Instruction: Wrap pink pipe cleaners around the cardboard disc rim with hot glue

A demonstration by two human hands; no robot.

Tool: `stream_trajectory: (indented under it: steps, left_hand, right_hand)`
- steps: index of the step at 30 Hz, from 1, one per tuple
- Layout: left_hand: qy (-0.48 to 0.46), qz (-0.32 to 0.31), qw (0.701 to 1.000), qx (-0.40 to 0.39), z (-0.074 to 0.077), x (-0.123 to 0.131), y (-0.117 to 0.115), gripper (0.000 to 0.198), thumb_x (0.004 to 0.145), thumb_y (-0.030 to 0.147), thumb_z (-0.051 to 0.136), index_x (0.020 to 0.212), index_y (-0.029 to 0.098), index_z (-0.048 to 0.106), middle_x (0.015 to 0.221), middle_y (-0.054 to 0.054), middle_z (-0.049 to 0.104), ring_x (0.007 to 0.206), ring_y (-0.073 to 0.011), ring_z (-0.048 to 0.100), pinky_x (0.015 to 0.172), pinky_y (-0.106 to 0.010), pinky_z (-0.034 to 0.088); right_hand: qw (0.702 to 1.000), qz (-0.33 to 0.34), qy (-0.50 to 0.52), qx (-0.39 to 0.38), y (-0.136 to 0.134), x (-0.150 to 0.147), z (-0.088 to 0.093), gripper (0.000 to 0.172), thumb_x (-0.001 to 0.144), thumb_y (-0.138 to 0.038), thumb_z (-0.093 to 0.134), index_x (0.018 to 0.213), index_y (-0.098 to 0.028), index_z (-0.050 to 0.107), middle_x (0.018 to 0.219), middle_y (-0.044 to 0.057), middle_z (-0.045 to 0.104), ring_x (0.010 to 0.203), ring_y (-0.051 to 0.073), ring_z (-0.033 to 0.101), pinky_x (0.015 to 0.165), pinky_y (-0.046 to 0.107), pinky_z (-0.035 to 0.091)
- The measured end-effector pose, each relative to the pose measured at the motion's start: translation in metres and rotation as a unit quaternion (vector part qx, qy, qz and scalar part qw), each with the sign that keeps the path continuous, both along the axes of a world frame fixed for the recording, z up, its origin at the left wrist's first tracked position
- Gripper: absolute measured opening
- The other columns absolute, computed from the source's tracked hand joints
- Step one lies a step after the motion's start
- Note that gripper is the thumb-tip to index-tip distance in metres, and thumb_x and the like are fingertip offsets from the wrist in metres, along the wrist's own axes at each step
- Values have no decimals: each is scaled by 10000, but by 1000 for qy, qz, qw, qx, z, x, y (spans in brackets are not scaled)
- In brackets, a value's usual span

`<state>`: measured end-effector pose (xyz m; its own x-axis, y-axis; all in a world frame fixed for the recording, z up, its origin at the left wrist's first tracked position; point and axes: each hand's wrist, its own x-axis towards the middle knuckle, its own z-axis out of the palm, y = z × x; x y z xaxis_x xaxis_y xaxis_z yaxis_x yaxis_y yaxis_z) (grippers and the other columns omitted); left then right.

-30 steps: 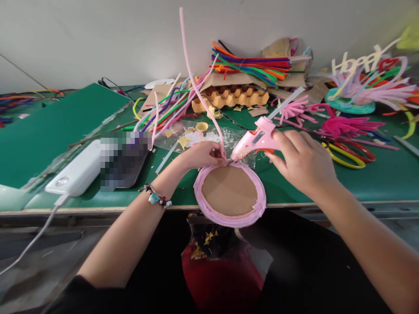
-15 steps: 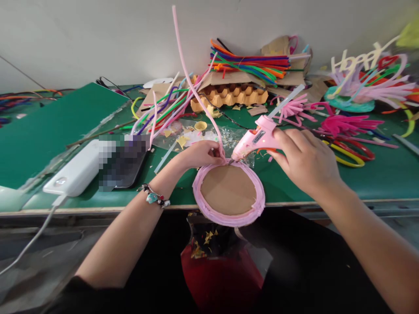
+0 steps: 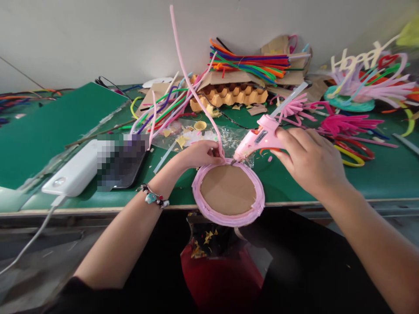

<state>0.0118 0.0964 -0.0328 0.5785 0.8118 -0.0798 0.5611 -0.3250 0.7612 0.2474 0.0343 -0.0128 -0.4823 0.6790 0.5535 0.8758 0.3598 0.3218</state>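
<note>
A round cardboard disc [image 3: 227, 189] edged with pink pipe cleaner rests partly over the table's front edge. My left hand [image 3: 205, 153] is closed at its far rim, pinching a long pink pipe cleaner [image 3: 183, 65] whose free end rises up toward the wall. My right hand [image 3: 310, 161] is wrapped around the handle of a pink glue gun [image 3: 257, 138], with a clear glue stick [image 3: 290, 100] sticking out of its back. The gun's nozzle is at the disc's far rim, just right of my left fingers. Whether glue is coming out cannot be seen.
On the green table [image 3: 170, 187] lie a white power bank [image 3: 77, 170] and a dark phone [image 3: 126, 168] at left. Behind are loose pipe cleaners, an egg carton [image 3: 229, 96] and a bundle of coloured pipe cleaners [image 3: 248, 63]. Pink tassels [image 3: 350, 124] and a "Happy" decoration [image 3: 353, 102] are at right.
My right hand and the glue gun have shifted slightly right, the nozzle sliding along the rim away from my left fingers. The left hand has kept its hold on the pipe cleaner.
</note>
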Motion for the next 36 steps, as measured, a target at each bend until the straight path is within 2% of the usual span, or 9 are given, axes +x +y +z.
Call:
stream_trajectory:
  steps: [20,27,36]
  left_hand:
    - [-2,0,1000,-2,0,0,1,146,651,283,601,712,152,583,643,16,546,563,-81,442,562,-215,351]
    - [-8,1,1000,-4,0,0,0,128,654,268,600,709,154,579,649,11,548,565,-85,440,560,-223,354]
    - [2,0,1000,-3,-1,0,0,128,665,270,594,707,154,563,763,-22,609,563,-75,452,555,-219,364]
  right_hand:
    - [1000,-7,-24,16,-4,2,6,278,855,-257,424,1110,-169,491,875,80,599,768,214,523,620,318,396]
    - [996,-8,-62,61,-6,0,12,235,865,-251,427,1038,-146,547,833,72,628,722,182,521,614,286,399]
    - [993,15,-78,90,-5,5,14,225,854,-246,452,1012,-127,560,794,62,608,696,175,492,599,265,372]
